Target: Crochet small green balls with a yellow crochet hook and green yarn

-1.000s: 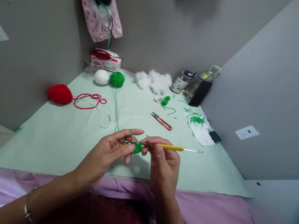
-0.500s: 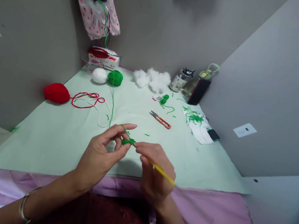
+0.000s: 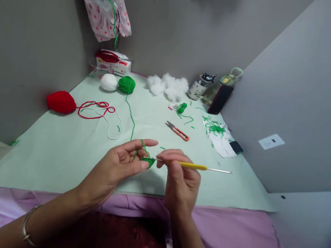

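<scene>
My left hand (image 3: pixel 115 166) pinches a small green crocheted piece (image 3: pixel 149 162), and green yarn loops over its raised index finger. That strand runs back to a green yarn ball (image 3: pixel 127 84). My right hand (image 3: pixel 182 178) grips a yellow-handled crochet hook (image 3: pixel 193 166), held nearly level. The hook's thin metal tip reaches left to the green piece at my left fingertips; whether it passes through a stitch is too small to tell. The hook's other metal end points right.
Orange-handled snips (image 3: pixel 177 130) lie beyond my hands. Behind them are white stuffing (image 3: pixel 168 87) and a small green piece (image 3: pixel 182 108). A red yarn ball (image 3: pixel 61 102) sits left; yarn scraps on white paper (image 3: pixel 222 143), a phone (image 3: pixel 220 100) and a bottle (image 3: pixel 228 80) stand right.
The hook has swung from a downward slant to nearly level, and my right hand has turned with it. My left hand and the green piece have shifted slightly right; the yarn strand has slackened.
</scene>
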`<action>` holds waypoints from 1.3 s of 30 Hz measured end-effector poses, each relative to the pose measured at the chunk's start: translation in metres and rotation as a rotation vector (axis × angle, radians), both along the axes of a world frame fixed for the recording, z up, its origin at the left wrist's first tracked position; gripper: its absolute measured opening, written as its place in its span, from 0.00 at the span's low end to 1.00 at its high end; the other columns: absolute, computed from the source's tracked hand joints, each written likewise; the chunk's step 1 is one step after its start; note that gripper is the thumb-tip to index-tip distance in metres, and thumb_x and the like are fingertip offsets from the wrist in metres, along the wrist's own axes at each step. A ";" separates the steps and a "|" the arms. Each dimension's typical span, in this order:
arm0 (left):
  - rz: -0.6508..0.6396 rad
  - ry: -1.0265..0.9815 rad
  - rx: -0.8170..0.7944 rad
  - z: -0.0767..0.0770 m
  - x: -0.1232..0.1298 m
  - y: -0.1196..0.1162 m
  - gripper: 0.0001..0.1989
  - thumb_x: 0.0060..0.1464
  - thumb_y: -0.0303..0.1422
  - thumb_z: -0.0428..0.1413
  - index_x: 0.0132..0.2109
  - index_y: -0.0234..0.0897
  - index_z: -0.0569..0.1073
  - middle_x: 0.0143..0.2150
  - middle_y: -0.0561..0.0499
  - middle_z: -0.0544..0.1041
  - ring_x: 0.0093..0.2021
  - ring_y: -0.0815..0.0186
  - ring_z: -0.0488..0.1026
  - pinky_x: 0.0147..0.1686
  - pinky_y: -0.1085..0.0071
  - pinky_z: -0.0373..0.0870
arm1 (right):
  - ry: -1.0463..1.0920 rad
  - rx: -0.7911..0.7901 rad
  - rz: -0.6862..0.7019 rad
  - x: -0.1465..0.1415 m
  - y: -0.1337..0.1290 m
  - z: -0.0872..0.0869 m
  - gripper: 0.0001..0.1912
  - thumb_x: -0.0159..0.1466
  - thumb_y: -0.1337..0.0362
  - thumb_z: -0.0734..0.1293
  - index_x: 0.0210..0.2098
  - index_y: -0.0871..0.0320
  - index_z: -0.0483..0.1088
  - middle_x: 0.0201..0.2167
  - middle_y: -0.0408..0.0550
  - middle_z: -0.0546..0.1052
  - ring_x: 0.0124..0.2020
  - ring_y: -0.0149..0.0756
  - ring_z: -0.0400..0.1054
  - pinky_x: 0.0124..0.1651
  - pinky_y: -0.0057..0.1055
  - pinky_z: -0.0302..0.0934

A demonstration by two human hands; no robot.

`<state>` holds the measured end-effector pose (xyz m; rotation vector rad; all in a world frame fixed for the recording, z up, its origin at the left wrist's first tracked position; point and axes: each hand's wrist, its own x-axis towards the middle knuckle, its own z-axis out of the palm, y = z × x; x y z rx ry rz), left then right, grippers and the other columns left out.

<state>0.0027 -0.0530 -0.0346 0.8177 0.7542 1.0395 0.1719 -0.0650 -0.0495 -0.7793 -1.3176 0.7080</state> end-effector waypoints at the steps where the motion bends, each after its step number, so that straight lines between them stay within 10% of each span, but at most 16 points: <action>1: 0.003 0.023 0.033 -0.002 0.002 -0.001 0.21 0.53 0.33 0.72 0.55 0.47 0.84 0.39 0.52 0.78 0.42 0.68 0.71 0.46 0.75 0.68 | -0.035 -0.009 0.012 -0.001 0.001 0.000 0.11 0.73 0.67 0.65 0.40 0.53 0.80 0.36 0.47 0.82 0.37 0.36 0.76 0.38 0.35 0.73; 9: 0.055 0.012 -0.051 -0.004 0.008 -0.002 0.24 0.52 0.36 0.72 0.57 0.43 0.83 0.36 0.53 0.77 0.29 0.72 0.62 0.35 0.75 0.65 | -0.543 0.370 -0.266 0.001 -0.009 -0.013 0.22 0.68 0.75 0.69 0.58 0.49 0.77 0.46 0.51 0.83 0.46 0.40 0.78 0.45 0.37 0.75; 14: -0.033 -0.139 -0.184 -0.002 0.005 0.004 0.18 0.53 0.33 0.71 0.51 0.37 0.86 0.28 0.58 0.68 0.23 0.77 0.49 0.41 0.73 0.68 | -0.126 0.062 -0.123 0.009 -0.003 -0.007 0.12 0.73 0.70 0.65 0.45 0.51 0.81 0.36 0.47 0.82 0.36 0.36 0.74 0.39 0.36 0.71; 19: -0.018 0.016 -0.017 -0.004 0.007 -0.002 0.18 0.54 0.35 0.71 0.53 0.47 0.85 0.40 0.51 0.79 0.36 0.69 0.67 0.36 0.74 0.64 | 0.062 -0.116 0.076 0.005 0.004 -0.008 0.09 0.72 0.64 0.68 0.41 0.50 0.82 0.36 0.46 0.83 0.37 0.35 0.74 0.41 0.34 0.69; 29: 0.002 0.144 0.066 -0.007 0.001 0.000 0.15 0.58 0.35 0.67 0.53 0.48 0.85 0.40 0.52 0.75 0.45 0.64 0.70 0.48 0.69 0.65 | 0.272 -0.277 0.195 0.008 0.004 -0.003 0.11 0.74 0.60 0.66 0.39 0.54 0.79 0.34 0.44 0.82 0.29 0.29 0.73 0.38 0.31 0.72; 39: 0.117 0.189 0.079 -0.005 0.008 -0.005 0.26 0.54 0.31 0.70 0.60 0.48 0.80 0.37 0.55 0.74 0.33 0.70 0.65 0.40 0.73 0.66 | -0.674 0.343 -0.225 0.007 -0.013 -0.011 0.17 0.71 0.72 0.66 0.56 0.50 0.77 0.45 0.51 0.83 0.46 0.41 0.80 0.44 0.37 0.77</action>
